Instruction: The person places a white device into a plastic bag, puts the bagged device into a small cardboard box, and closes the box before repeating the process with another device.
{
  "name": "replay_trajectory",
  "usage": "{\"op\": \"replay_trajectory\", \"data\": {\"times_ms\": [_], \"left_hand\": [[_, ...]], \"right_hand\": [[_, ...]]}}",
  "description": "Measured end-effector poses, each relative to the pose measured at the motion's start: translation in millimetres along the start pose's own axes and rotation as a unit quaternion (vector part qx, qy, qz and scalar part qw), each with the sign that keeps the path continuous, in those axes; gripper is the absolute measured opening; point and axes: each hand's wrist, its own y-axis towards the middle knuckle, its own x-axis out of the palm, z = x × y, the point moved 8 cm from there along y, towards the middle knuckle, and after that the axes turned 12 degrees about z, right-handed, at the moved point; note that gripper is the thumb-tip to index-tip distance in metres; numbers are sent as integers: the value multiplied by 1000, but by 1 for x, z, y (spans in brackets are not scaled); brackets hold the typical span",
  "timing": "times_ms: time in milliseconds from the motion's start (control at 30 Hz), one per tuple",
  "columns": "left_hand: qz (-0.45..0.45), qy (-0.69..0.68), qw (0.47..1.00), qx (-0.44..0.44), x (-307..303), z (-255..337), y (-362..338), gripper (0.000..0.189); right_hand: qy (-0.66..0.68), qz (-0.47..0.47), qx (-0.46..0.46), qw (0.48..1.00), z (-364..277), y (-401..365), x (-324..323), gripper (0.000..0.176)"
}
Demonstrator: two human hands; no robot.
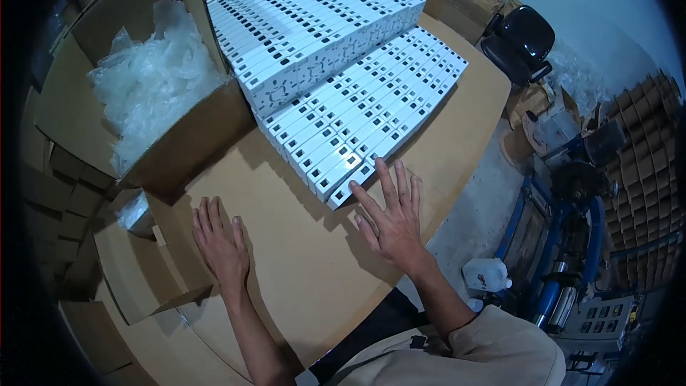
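Many white rectangular pieces [321, 21] with small dark square holes stand packed in rows on the brown table [286, 264], in a higher block at the back and a lower one in front. My right hand [396, 225] has its fingers spread at the near corner of the lower block, its fingertips by the end piece [351, 184]. Whether they touch it I cannot tell. My left hand [223, 246] rests on the table with its fingers stretched out, near a small open carton, and holds nothing.
A large cardboard box [193, 136] with clear plastic bags [161, 78] stands at the left, and a smaller carton [168, 264] sits below it. Beyond the table's right edge are a black chair [525, 36], a white jug [487, 274] and a blue-framed machine [525, 225].
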Motion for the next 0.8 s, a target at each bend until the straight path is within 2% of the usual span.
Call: {"op": "replay_trajectory", "data": {"times_ms": [333,633,800], "left_hand": [[6,-2,1000,18,-2,4,2,51],[2,-25,999,20,-6,3,1,51],[17,-106,994,1,-10,-5,2,42]], "right_hand": [[72,134,-27,988,13,1,-11,49],[24,50,-92,994,-8,2,-30,42],[124,-4,-40,991,-44,15,-21,43]]}}
